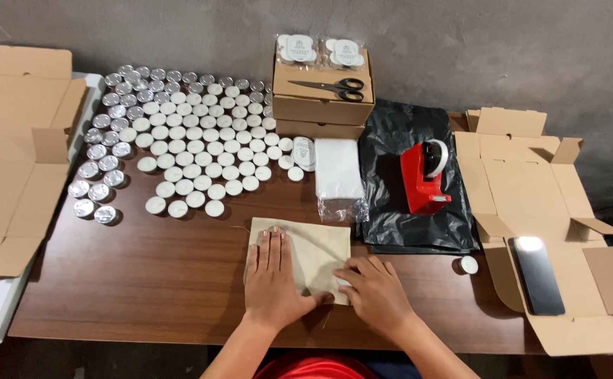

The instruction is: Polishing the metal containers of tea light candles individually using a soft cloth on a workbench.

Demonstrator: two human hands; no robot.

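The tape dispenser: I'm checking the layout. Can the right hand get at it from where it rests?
Probably yes. The right hand rests on the cloth pouch; the red tape dispenser stands just beyond on the black bag, nothing between.

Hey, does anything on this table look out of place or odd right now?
One tealight sits alone by the flat cardboard box on the right, far from the big group of tealights at upper left. Otherwise nothing looks spilled or damaged; both hands, left hand and right hand, press flat on a beige cloth pouch.

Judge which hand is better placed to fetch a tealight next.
Probably the left hand: it lies flat on the cloth pouch, nearer the tealights. The right hand pins the pouch's lower right corner.
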